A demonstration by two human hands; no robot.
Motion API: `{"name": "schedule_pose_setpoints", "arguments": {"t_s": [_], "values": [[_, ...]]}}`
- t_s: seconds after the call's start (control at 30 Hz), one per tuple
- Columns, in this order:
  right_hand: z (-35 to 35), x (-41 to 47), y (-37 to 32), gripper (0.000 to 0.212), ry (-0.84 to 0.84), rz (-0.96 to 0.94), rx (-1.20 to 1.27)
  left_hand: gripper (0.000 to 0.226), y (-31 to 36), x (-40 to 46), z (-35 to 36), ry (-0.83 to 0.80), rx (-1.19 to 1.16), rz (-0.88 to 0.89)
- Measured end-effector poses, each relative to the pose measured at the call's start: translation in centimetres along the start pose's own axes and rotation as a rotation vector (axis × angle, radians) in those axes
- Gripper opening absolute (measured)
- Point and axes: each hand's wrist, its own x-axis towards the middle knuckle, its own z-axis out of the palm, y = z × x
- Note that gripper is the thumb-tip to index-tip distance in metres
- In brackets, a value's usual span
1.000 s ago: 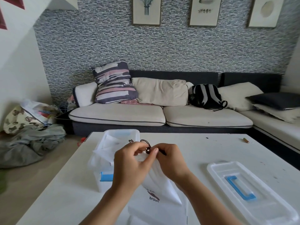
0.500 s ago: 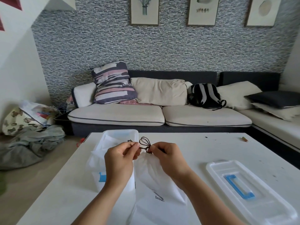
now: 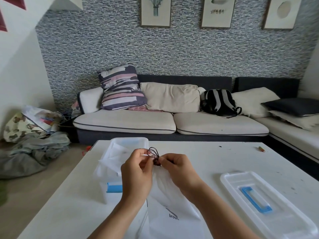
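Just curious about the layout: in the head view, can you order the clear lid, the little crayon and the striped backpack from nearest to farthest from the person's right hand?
From the right hand:
1. Clear lid, on the table to its right.
2. Crayon, at the table's far right edge.
3. Backpack, on the sofa beyond the table.

The left hand (image 3: 136,173) and right hand (image 3: 179,171) cover the neck of the white bag (image 3: 172,195), so I can't see how it is gathered. The bag's bottom runs off the lower edge. Where the cord (image 3: 152,151) meets the fingers (image 3: 163,159) there is a dark lump too small for me to identify. The left hand and the bag hide much of the box (image 3: 131,139). The lid (image 3: 264,204) is cut off at the lower right corner. A fold swallows the end of the bag's print.
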Motion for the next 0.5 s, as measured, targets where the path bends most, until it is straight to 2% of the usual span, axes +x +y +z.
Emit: {"name": "schedule_pose_setpoints", "arguments": {"t_s": [0.13,0.23,0.27,0.33,0.4,0.43,0.5], "values": [[0.1,0.0,0.2,0.026,0.011,0.011,-0.028,0.021,0.7,-0.5,0.3,0.091,-0.065,-0.099],[0.1,0.0,0.2,0.026,0.046,0.028,-0.029,0.013,1.2,-0.6,0.3,0.138,-0.148,-0.176],[0.0,0.0,0.1,0.027,0.054,0.034,-0.027,0.010,1.4,-0.6,0.2,0.163,-0.137,-0.143],[-0.1,0.0,0.0,0.030,0.051,0.044,-0.041,0.013,1.7,-0.4,-0.4,0.222,0.000,0.136],[-0.2,0.1,0.1,0.034,0.042,0.040,-0.071,0.012,1.3,-0.3,-0.5,0.196,0.155,0.468],[-0.2,0.1,0.2,0.032,0.043,0.034,-0.088,0.007,1.1,-0.4,-0.4,0.153,0.202,0.568],[-0.2,0.2,0.3,0.024,0.042,0.023,-0.109,0.007,0.5,-0.4,0.0,0.057,0.264,0.618]]}}
